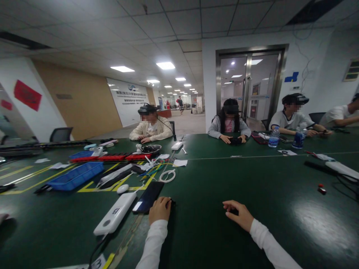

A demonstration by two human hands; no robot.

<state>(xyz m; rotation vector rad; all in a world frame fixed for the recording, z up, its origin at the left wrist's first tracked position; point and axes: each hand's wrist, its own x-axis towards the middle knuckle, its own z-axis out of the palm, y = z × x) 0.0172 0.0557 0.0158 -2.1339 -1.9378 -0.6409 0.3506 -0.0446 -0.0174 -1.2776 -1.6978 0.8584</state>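
Note:
My left hand [160, 210] rests on the green table, its fingers curled round a small dark object [173, 203] that is mostly hidden. Just left of that hand lies a dark phone [148, 196] with a white label at its near end. A white power strip [115, 213] lies further left, with a round white item [122, 188] beyond it. To the right, my right hand [238, 213] hovers or rests lightly over the tabletop, fingers apart and bent, holding nothing. A coiled white cable [167, 176] sits beyond my left hand.
A blue tray [75, 177], red bins [113, 158] and tangled cables lie at the left. Across the table [202, 175] sit several people with headsets. Water bottles [274, 137] stand at the far right. A small red-and-black item [321, 189] and a white power strip [343, 170] lie right.

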